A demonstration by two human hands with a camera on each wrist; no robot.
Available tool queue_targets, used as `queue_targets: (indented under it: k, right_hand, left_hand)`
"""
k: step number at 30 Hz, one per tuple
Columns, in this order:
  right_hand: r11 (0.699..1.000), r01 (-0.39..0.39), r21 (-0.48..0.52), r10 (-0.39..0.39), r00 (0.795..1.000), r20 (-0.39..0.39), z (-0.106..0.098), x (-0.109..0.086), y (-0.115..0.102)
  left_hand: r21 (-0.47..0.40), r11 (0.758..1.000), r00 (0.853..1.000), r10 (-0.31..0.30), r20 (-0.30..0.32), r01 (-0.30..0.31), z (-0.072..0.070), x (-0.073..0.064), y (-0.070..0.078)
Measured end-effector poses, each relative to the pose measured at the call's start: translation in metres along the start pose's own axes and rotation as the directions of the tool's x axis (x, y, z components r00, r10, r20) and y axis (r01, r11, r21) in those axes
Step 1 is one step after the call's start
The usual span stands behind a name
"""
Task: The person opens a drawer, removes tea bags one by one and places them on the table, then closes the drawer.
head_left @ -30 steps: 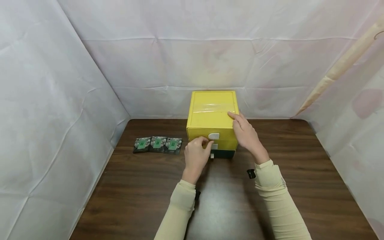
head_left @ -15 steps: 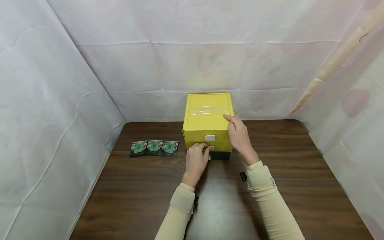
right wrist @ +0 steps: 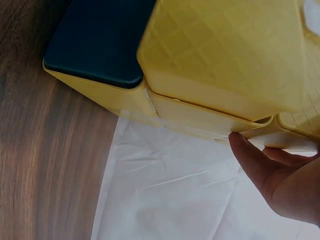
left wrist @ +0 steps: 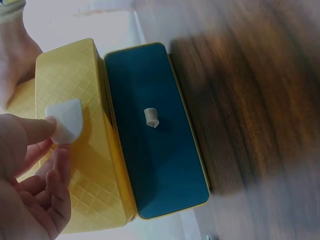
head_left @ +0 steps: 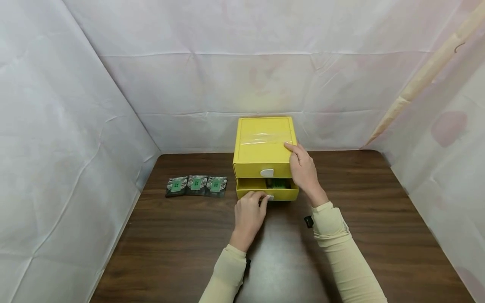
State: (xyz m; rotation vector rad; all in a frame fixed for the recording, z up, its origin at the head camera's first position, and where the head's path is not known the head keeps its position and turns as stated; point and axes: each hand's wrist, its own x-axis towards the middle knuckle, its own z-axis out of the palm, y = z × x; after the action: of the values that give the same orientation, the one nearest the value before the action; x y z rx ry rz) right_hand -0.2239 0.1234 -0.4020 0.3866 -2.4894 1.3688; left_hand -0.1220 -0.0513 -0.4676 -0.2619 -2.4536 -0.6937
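A yellow drawer box (head_left: 265, 130) stands at the back of the table, clear tape across its top. Its middle drawer (head_left: 284, 195) is pulled out, showing a dark and green packet (head_left: 278, 183) inside on the right. My left hand (head_left: 248, 216) pinches this drawer's white pull tab (left wrist: 69, 120) between thumb and fingers. With its fingers fairly straight, my right hand (head_left: 305, 172) rests against the box's right side, one fingertip on the top; in the right wrist view the thumb (right wrist: 247, 155) touches the side. The upper drawer (head_left: 246, 170) is closed.
Several dark packets with green labels (head_left: 196, 185) lie in a row left of the box. The bottom drawer (left wrist: 140, 165) has a dark teal front with a small white knob (left wrist: 151, 116). White cloth (head_left: 189, 84) hangs behind the wooden table (head_left: 170, 252).
The middle drawer has slid out toward me with my left hand on its tab, uncovering the packet inside. My right hand stays on the box's side.
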Motion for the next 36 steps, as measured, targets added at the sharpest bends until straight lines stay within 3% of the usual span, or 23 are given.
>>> queue_targets:
  k: [9,15,24,29,34,36]
  right_hand:
    - [1.000,-0.010,0.013,0.010,1.000,0.009,0.007,0.000,0.003]
    - [0.999,-0.027,0.017,0.028,1.000,-0.010,0.006,0.001,0.004]
    - [1.000,-0.011,0.020,0.011,1.000,-0.006,0.004,0.002,0.005]
    - [0.999,-0.005,0.034,0.006,1.000,-0.016,0.001,0.003,0.003]
    - [0.999,-0.001,0.039,0.001,1.000,-0.007,0.000,0.002,0.002]
    - [0.999,0.002,0.044,-0.001,1.000,-0.002,0.000,0.001,0.001]
  left_hand:
    - [0.077,0.997,0.999,0.032,0.004,-0.032,-0.020,-0.027,0.014]
    - [0.135,0.986,0.995,0.094,0.019,-0.096,-0.025,-0.031,0.023]
    - [0.132,0.986,0.990,0.084,0.112,-0.099,-0.036,-0.036,0.030]
    - [0.092,0.988,0.971,0.101,0.218,-0.123,-0.050,-0.022,0.035]
    - [0.026,0.983,0.956,0.168,0.243,-0.179,-0.063,0.014,0.039]
    - [0.027,0.974,0.937,0.210,0.280,-0.227,-0.062,0.032,0.040]
